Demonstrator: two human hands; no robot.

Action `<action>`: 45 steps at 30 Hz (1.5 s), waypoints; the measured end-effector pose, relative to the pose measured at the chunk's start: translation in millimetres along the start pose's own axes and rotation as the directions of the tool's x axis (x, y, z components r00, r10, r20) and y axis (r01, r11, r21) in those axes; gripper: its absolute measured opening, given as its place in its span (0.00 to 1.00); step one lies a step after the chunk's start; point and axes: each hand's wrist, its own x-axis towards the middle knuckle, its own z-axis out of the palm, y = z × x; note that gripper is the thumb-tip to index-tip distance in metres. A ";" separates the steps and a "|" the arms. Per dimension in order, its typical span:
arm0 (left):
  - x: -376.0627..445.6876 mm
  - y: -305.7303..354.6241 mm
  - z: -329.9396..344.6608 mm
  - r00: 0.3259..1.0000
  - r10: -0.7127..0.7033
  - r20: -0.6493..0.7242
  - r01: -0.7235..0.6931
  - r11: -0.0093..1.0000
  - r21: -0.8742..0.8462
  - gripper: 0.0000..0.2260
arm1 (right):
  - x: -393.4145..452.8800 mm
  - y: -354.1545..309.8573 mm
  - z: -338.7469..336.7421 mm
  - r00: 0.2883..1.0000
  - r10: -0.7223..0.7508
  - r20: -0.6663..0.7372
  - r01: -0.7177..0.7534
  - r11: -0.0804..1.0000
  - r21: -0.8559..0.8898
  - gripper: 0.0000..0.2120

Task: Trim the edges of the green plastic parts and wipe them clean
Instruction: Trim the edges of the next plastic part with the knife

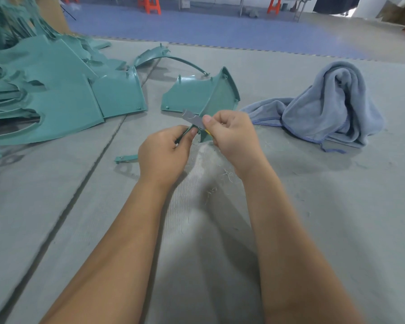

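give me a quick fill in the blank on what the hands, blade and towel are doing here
1. The right hand pinches a grey ____ between thumb and fingers.
2. The left hand grips the near edge of a ____ plastic part.
3. The crumpled towel lies to the ____ of the hands.
4. The big pile of plastic parts lies on the ____ side of the view.

Missing words: blade; green; right; left
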 end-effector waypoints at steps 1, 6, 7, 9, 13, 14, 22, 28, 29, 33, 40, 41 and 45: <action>0.3 -0.2 0.1 1.000 -0.004 -0.003 0.004 1.000 -0.001 0.19 | 0.4 0.6 0.8 1.000 0.002 -0.012 -0.002 1.000 0.002 0.17; 1.6 -1.1 1.2 1.000 -0.014 -0.013 0.014 1.000 0.018 0.20 | 5.3 2.8 2.6 0.999 -0.004 -0.050 0.005 1.000 0.030 0.18; 1.9 -1.4 1.2 1.000 -0.015 -0.014 0.015 1.000 0.015 0.20 | 6.0 3.2 3.1 0.999 -0.003 -0.054 0.005 1.000 0.030 0.18; 2.4 -1.7 1.0 1.000 -0.013 -0.015 0.014 1.000 0.012 0.21 | 6.4 3.6 4.7 0.998 -0.005 -0.066 0.008 0.999 0.046 0.19; 2.9 -0.5 0.3 1.000 -0.008 -0.014 0.008 0.999 0.031 0.22 | 6.4 2.8 9.7 0.994 -0.013 -0.107 0.021 0.997 0.068 0.19; 2.8 -0.4 0.4 1.000 -0.005 -0.015 0.006 1.000 0.031 0.22 | 6.4 2.7 11.0 0.993 -0.015 -0.120 0.023 0.998 0.065 0.19; 2.0 -0.5 -0.5 1.000 0.007 -0.013 -0.006 0.999 0.037 0.21 | 5.2 0.9 17.7 0.985 -0.003 -0.173 0.019 0.996 0.090 0.15; -0.4 1.1 -1.8 0.998 0.061 -0.004 -0.060 0.997 0.054 0.20 | 9.1 -2.6 15.9 0.960 0.033 -0.278 0.006 0.990 0.139 0.18; -1.5 1.8 -2.1 0.997 0.075 0.000 -0.075 0.996 0.056 0.20 | 10.9 -2.8 12.9 0.954 0.028 -0.299 0.015 0.990 0.139 0.19; -1.7 3.2 -3.2 0.997 0.080 -0.003 -0.080 0.995 0.063 0.19 | 10.3 1.8 7.6 0.955 -0.006 -0.295 0.049 0.990 0.135 0.17; -2.3 4.4 -2.5 0.996 0.084 -0.015 -0.083 0.994 0.078 0.16 | 6.5 8.4 -10.7 0.942 0.211 -0.260 0.019 0.741 0.671 0.14; -2.2 4.7 -2.6 0.996 0.088 -0.018 -0.086 0.993 0.082 0.15 | 6.3 9.0 -12.0 0.935 0.224 -0.276 0.026 0.732 0.681 0.13; -3.7 6.8 -4.8 0.992 0.124 -0.015 -0.122 0.989 0.081 0.14 | 5.8 10.7 -10.4 0.927 0.184 -0.327 0.034 0.826 0.562 0.17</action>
